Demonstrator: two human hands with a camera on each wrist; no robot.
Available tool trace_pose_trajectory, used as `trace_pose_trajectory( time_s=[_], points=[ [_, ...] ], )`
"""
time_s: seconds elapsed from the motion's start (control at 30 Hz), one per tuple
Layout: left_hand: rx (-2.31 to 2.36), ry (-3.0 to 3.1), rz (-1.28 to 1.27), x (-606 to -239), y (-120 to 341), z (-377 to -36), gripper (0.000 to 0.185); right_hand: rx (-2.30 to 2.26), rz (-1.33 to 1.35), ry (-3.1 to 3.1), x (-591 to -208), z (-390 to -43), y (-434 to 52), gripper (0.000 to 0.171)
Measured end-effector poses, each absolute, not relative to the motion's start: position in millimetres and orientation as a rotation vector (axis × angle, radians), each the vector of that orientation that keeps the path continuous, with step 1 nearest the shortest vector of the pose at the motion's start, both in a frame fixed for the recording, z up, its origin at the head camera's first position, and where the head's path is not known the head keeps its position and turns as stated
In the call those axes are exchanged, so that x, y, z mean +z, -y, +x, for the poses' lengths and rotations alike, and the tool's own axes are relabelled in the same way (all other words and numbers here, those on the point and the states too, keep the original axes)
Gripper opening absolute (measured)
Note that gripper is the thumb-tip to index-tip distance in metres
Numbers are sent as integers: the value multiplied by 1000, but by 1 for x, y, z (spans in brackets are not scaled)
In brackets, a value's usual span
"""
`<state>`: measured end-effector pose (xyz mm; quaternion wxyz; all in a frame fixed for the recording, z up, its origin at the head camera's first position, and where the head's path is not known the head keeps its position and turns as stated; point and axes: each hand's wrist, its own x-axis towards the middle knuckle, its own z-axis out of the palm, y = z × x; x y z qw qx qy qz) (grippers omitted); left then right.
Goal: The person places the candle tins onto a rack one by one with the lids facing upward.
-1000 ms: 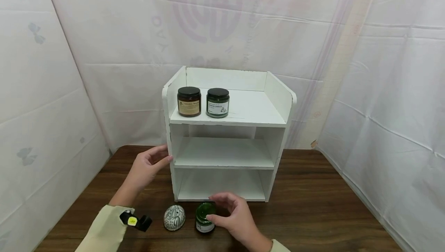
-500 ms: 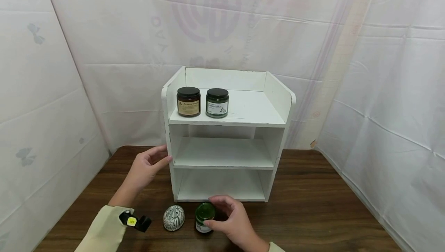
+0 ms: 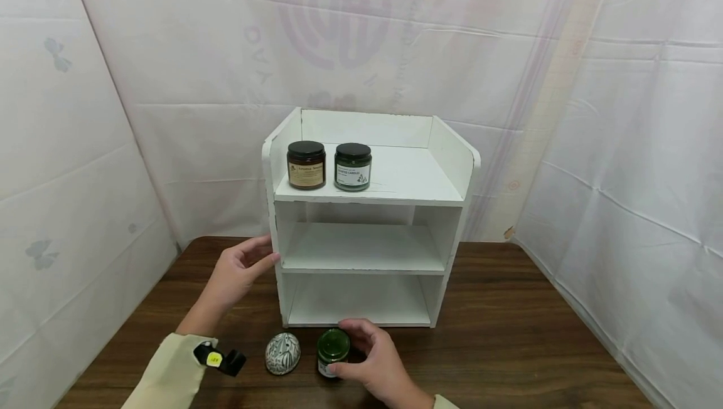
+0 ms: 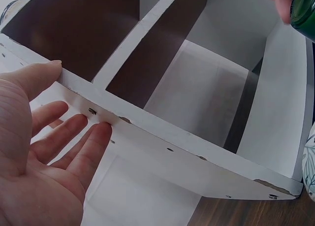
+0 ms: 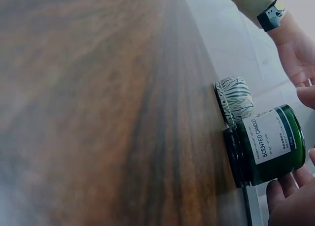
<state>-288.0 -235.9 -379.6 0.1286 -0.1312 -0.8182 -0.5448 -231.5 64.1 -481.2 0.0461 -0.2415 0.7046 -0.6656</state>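
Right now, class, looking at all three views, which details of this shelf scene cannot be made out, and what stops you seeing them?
- Head view: the green jar's right side, behind the right hand.
- Head view: label text on the brown jar and dark green jar, too small.
- Left wrist view: the patterned ornament, cut by the right edge.
- Right wrist view: the right hand's grip, cut by the frame corner.

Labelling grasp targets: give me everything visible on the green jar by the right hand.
The small green jar is dark green glass, it seems, with a green top and a white label reading "SCENTED CANDLES" in the right wrist view. It stands upright on the brown wooden table, just before the white shelf unit, beside a leaf-patterned egg-shaped ornament. The right hand grips it with thumb and fingers round its sides.
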Motion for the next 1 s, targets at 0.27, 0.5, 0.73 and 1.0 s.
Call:
trace_pose_trajectory(
  time_s=[0.27, 0.5, 0.73, 1.0],
  points=[
    [-1593, 2377, -368, -380, 235, -288, 52, -1996, -721, -2184, -484, -233, -63, 66],
    [-1599, 2364, -378, -381, 235, -289, 52, -1954, -674, -2191, -482, -234, -59, 71],
    [-1585, 2371, -378, -381, 235, -289, 52, -1935, -679, -2137, -483, -236, -55, 75],
    [-1585, 2373, -384, -381, 236, -289, 52, -1893, -647, -2167, -485, -238, -52, 76]
  ],
)
